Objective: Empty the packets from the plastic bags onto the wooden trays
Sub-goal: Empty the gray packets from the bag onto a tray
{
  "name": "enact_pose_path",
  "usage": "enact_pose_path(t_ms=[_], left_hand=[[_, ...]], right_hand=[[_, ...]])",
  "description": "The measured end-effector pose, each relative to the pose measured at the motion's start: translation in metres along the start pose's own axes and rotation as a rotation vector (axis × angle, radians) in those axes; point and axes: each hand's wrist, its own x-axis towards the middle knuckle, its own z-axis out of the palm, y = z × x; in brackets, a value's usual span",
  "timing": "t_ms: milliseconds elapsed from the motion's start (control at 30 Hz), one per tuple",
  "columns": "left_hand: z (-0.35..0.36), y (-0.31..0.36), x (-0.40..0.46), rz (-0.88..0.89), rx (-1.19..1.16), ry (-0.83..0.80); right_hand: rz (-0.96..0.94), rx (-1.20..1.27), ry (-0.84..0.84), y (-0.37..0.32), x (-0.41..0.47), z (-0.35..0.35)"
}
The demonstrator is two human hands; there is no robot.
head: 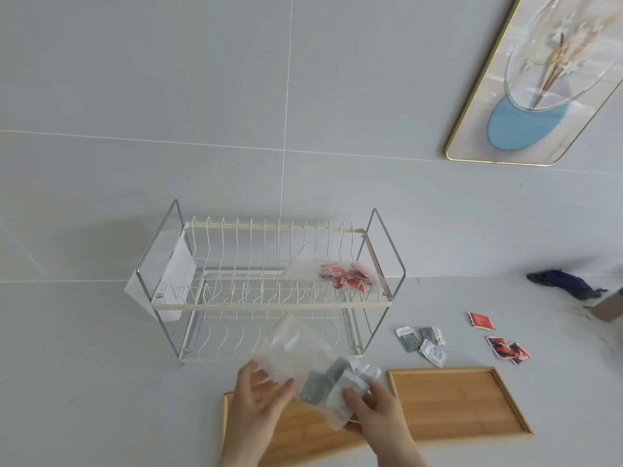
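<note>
Both hands hold one clear plastic bag (pixel 296 355) of grey and white packets (pixel 332 382) above the left wooden tray (pixel 303 429). My left hand (pixel 259 399) grips the bag's left side. My right hand (pixel 374 409) pinches its lower end, where the packets bunch up. A second wooden tray (pixel 455 399) lies bare to the right. A second clear bag with red packets (pixel 340 273) rests on the top tier of the white wire dish rack (pixel 269 281).
Loose grey and white packets (pixel 421 340) and red packets (pixel 507 348) lie on the grey counter behind the right tray. One more red packet (pixel 480 321) lies farther back. A dark cloth (pixel 566 283) and a cardboard box corner (pixel 610 308) sit at the right edge.
</note>
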Motion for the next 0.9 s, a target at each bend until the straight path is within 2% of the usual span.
enact_pose_path(t_ms=[100,167,233,367,500,700,900], left_hand=[[-0.013,0.000,0.007,0.113,0.152,0.187],[-0.018,0.003,0.013,0.266,0.318,0.191],[-0.019,0.007,0.019,0.399,0.479,0.035],[-0.008,0.007,0.024,0.461,0.760,-0.274],[0.001,0.003,0.021,0.388,0.738,-0.354],[0.005,-0.004,0.018,0.371,0.662,-0.293],[0.003,-0.009,0.024,0.349,0.543,-0.259]], right_hand=[[-0.149,-0.461,0.059,0.000,0.011,-0.016],[-0.218,-0.677,0.057,-0.007,0.015,-0.019],[-0.285,-0.807,0.024,-0.020,0.014,-0.016],[-0.443,-0.950,-0.090,-0.043,0.010,-0.007],[-0.510,-1.125,-0.223,-0.056,0.007,0.000],[-0.656,-1.085,-0.080,-0.059,0.006,0.000],[-0.688,-1.026,-0.051,-0.057,0.005,-0.003]])
